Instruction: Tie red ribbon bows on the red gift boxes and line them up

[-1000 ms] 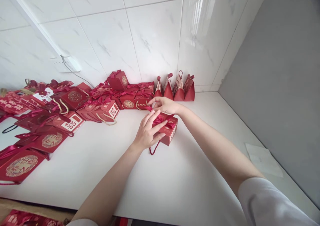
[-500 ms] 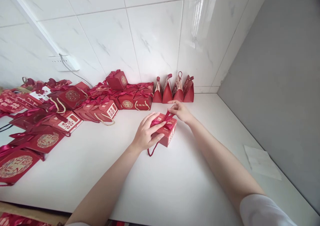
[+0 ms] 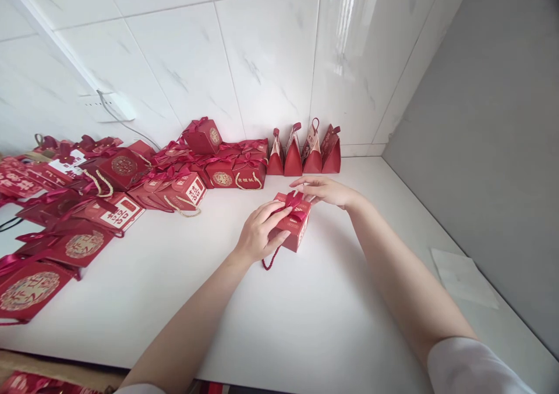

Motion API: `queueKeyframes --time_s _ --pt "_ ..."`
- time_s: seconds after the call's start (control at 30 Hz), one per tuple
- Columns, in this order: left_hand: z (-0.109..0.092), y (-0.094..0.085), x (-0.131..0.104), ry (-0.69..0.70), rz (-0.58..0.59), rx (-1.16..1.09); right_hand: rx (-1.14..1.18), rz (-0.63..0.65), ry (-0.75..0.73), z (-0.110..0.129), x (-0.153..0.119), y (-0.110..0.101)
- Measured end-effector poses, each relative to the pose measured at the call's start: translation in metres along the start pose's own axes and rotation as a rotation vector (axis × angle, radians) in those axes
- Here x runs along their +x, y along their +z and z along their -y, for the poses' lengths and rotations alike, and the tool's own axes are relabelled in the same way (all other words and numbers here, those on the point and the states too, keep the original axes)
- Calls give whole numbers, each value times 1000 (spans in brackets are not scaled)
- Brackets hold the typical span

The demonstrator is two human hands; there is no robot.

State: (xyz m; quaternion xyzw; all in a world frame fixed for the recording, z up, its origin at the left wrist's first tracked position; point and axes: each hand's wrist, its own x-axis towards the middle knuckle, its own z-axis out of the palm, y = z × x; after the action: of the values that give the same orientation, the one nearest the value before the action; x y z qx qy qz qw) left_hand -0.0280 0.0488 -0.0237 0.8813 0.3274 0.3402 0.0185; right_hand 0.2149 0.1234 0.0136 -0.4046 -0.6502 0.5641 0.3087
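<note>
A small red gift box (image 3: pixel 293 241) with gold lettering and a white-framed end panel lies on the white table. A dark red satin ribbon (image 3: pixel 295 201) is tied in a bow across its top. My left hand (image 3: pixel 261 231) grips the box from the left, with its thumb on the near side and its fingers over the ribbon. At the bow's far right side, my right hand (image 3: pixel 327 191) has its lower fingers closed at the ribbon while the index finger stretches out above it. Its thumb is mostly hidden. From the box's near left side hangs a dark red cord handle (image 3: pixel 271 260).
Several finished-looking red boxes (image 3: pixel 220 176) with bows and cord handles are piled at the left and back. Several triangular red boxes (image 3: pixel 293 158) stand by the tiled wall. A white paper sheet (image 3: pixel 463 277) lies on the right, near a grey panel (image 3: pixel 489 149).
My right hand has shifted slightly right, its fingers straighter around the ribbon. The ribbon loop beside it looks more upright. My left hand stays on the box.
</note>
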Motion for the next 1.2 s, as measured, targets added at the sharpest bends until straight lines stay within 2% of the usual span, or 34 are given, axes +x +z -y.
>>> queueKeyframes --time_s 0.1,0.3,0.53,0.63,0.73,0.8,0.9,0.97,1.03,1.1,1.2 --pt "0 -1 1 3 8 -7 72 -61 -134 1 3 3" --pt "0 -2 3 19 -11 -32 173 -203 -192 -11 13 4" --pt "-1 -2 3 5 0 -43 13 -281 5 -36 27 18" --pt "-1 -2 2 6 15 -30 -37 -327 46 -33 23 9" --pt "-1 -1 2 11 9 6 -187 -356 20 -16 9 -3" --pt "-2 0 2 11 -1 27 -324 -302 -80 1 -3 -6" --pt "-4 2 2 6 -4 39 -389 -72 -242 24 -19 -1" --pt "-4 2 2 5 -5 33 -388 101 -292 34 -24 5" --pt "-5 1 3 0 -7 24 -391 204 -287 36 -23 10" --pt "-6 0 4 -6 -5 18 -406 225 -252 33 -19 12" --pt "-8 0 5 -14 1 14 -434 145 -219 26 -13 12"
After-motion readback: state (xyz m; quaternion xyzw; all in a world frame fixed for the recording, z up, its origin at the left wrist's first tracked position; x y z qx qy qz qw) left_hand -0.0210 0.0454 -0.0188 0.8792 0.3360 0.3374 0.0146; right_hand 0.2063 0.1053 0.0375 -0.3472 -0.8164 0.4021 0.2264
